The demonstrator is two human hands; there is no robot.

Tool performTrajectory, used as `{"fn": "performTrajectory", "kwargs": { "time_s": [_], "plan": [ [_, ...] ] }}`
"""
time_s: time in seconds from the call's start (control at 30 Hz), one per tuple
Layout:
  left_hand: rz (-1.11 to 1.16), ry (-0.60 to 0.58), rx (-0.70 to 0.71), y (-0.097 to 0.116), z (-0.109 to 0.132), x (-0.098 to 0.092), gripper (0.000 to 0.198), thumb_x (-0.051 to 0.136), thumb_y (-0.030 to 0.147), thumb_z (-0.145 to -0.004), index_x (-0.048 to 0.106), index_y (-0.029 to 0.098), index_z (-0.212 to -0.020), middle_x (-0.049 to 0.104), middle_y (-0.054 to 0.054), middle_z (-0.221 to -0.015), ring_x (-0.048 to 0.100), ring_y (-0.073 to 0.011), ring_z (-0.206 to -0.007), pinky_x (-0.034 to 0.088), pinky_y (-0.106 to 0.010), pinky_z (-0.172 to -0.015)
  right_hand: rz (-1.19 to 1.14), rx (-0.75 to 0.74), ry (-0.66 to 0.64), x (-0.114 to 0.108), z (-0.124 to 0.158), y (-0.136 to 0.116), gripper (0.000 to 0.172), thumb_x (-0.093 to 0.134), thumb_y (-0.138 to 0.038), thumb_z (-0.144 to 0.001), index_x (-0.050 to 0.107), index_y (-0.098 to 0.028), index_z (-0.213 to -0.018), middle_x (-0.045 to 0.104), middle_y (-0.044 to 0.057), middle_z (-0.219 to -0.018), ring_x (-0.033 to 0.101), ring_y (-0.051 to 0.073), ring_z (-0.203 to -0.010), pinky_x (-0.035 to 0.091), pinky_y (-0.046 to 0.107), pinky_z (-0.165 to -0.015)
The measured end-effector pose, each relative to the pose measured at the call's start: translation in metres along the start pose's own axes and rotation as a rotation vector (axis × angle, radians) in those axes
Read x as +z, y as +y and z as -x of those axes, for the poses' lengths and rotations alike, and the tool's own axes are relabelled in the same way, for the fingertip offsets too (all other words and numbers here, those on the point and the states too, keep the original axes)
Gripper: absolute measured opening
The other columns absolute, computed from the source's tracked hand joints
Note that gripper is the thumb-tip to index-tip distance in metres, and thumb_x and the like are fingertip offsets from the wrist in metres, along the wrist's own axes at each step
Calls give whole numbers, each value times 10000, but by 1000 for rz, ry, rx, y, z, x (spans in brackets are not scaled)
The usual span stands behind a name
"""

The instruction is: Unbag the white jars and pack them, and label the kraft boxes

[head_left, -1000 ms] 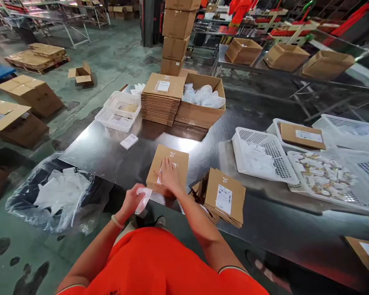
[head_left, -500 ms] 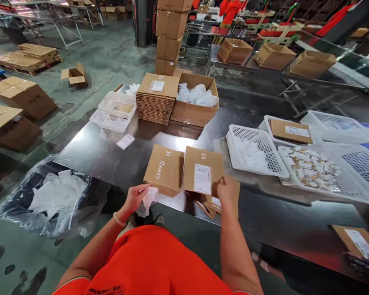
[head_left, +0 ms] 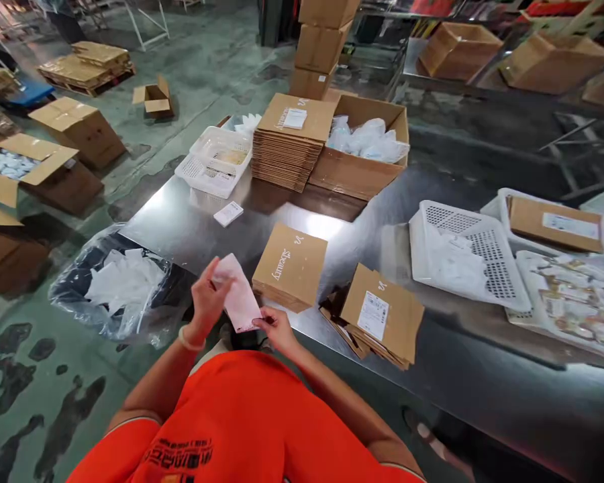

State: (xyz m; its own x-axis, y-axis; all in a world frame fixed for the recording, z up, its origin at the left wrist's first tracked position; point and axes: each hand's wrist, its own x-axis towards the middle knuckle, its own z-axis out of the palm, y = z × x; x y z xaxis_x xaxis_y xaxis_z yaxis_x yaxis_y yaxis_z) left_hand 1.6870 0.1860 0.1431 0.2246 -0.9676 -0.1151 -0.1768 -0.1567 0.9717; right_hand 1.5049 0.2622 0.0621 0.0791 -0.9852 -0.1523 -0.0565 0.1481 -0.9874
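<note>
A pale pinkish paper sheet [head_left: 238, 295] is held up in front of my body, over the table's front edge. My left hand [head_left: 209, 298] has it by the left side, with the fingers partly across it. The lower right corner is pinched by my right hand [head_left: 276, 329]. Just beyond lies a stack of flat cardboard boxes [head_left: 292, 261] with white lettering. To its right, a looser pile of flattened boxes [head_left: 385, 315] lies on the table, and its top box bears a white label [head_left: 373, 314].
A bin lined with clear plastic [head_left: 154, 322] holds white paper scraps at the left. Behind stand a tall stack of flat boxes [head_left: 286, 157], an open carton [head_left: 365, 178] of plastic bags and white baskets [head_left: 214, 184]. More white baskets [head_left: 423, 258] stand at right.
My right hand has let go of the labelled box, which now lies on the right pile, and has moved left to the paper sheet. The sheet is raised and spread flat.
</note>
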Motion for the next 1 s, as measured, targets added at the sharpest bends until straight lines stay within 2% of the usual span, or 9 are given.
{"fn": "performTrajectory", "kwargs": {
  "time_s": [0.07, 0.17, 0.27, 0.37, 0.57, 0.73, 0.83, 0.93, 1.0],
  "plan": [
    [117, 43, -194, -15, -6, -9, 1066, 858, 531, -755, 410, 133, -1637, 677, 17, -822, 584, -109, -642, 516, -227, -649, -100, 23, 14, -2, 2, -3, 314, 810, -467, -771, 737, -236, -971, 639, -44, -674, 567, 159, -630, 478, 267, -621],
    [295, -150, -441, -37, 12, -13, 1166, 719, 767, -833, 196, 217, -1717, 701, 6, -804, 669, -156, -652, 572, -293, -689, -148, 33, 44, -4, 0, -11, 361, 820, -456, -751, 723, -247, -1030, 597, -58, -658, 525, 149, -602, 454, 261, -599],
    [358, -393, -421, -50, 45, -5, 1158, 913, 703, -657, 468, 221, -1611, 772, -42, -898, 729, -205, -782, 601, -342, -795, -104, 58, 43, -3, -4, -16, 291, 810, -466, -746, 735, -238, -911, 573, -52, -617, 498, 144, -572, 419, 263, -573],
    [286, -437, -359, -53, 62, 7, 840, 1039, 470, -484, 786, 150, -1218, 793, -67, -917, 727, -224, -831, 598, -332, -816, -82, 64, 33, -7, -6, -18, 274, 807, -466, -754, 765, -235, -894, 620, -34, -631, 526, 150, -573, 434, 272, -579],
    [166, -416, -383, -55, 52, 30, 573, 1008, 384, -491, 857, 143, -990, 794, -60, -807, 729, -233, -758, 603, -331, -727, 113, -89, 176, -22, 11, -13, 267, 752, -524, -871, 810, -268, -820, 694, 13, -657, 622, 203, -616, 526, 338, -630],
    [113, -520, -390, -55, 41, 51, 577, 1010, 346, -503, 865, 160, -1030, 832, -61, -835, 777, -283, -835, 629, -366, -789, 366, -298, 348, -37, 27, -8, 345, 556, -415, -1013, 840, -300, -853, 803, 90, -1095, 745, 245, -932, 600, 391, -825],
    [155, -678, -444, -60, 36, 60, 539, 1029, 360, -463, 874, 147, -933, 851, -83, -890, 794, -319, -915, 638, -418, -896, 445, -300, 549, -63, -1, -16, 257, 628, -358, -963, 816, -264, -814, 737, 110, -1294, 692, 285, -1167, 568, 442, -987],
    [205, -778, -545, -71, 33, 70, 591, 1053, 399, -423, 875, 115, -909, 856, -134, -960, 800, -347, -939, 639, -471, -936, 495, -181, 698, -101, -60, -28, 133, 715, -293, -871, 764, -238, -760, 708, 104, -1223, 642, 292, -1203, 520, 464, -1068],
    [248, -760, -567, -82, 33, 76, 651, 1059, 431, -434, 874, 95, -959, 852, -162, -1008, 800, -353, -963, 637, -481, -946, 520, -89, 697, -122, -100, -33, 99, 723, -240, -828, 729, -219, -731, 690, 101, -1167, 634, 288, -1186, 511, 454, -1068]
  ]
}}
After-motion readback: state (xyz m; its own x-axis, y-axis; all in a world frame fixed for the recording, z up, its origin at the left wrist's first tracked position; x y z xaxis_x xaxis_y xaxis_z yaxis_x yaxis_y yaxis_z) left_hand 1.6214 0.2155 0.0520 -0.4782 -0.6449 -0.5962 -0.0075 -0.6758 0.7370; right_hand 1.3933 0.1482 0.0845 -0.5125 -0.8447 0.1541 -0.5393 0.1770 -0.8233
